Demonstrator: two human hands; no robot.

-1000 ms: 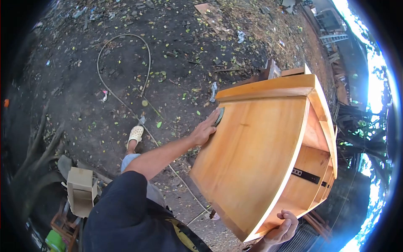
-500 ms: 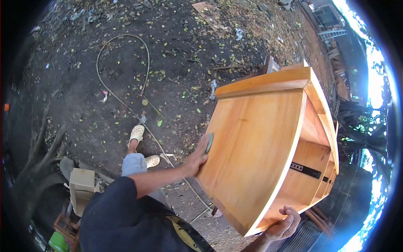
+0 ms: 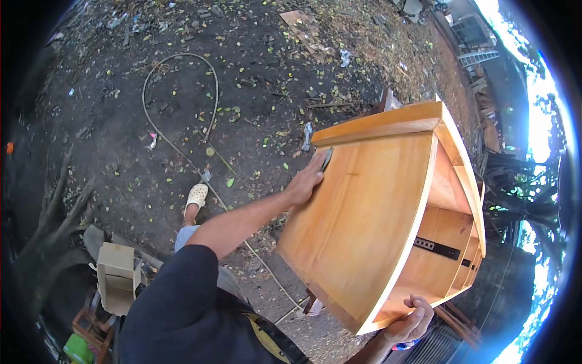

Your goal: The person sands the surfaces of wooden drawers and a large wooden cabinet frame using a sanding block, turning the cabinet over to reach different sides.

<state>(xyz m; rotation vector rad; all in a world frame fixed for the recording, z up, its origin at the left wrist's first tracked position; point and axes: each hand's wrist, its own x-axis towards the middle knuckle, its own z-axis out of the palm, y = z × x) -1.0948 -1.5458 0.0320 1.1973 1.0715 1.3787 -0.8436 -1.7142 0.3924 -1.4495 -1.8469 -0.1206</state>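
A varnished wooden cabinet [image 3: 357, 224] lies tilted in front of me, its broad side panel facing up and its open compartments facing right. My left hand [image 3: 306, 182] presses a thin grey-green pad [image 3: 327, 159] flat against the panel near its upper left edge; the fingers cover most of the pad. At the lower right corner, my right hand [image 3: 412, 320] has its fingers curled over the cabinet's open edge. Inside the cabinet a black metal strip [image 3: 436, 248] is fixed to the wood.
A long hose [image 3: 216, 91] loops over the dark, leaf-strewn ground. An open cardboard box [image 3: 116, 261] stands at lower left, near a green object [image 3: 77, 349]. My foot in a cream clog [image 3: 197, 195] is beside the hose. A ladder [image 3: 479, 57] lies far right.
My left hand has slid up and right along the panel with the pad, toward its upper edge. My right hand keeps its place at the corner. The view has shifted slightly.
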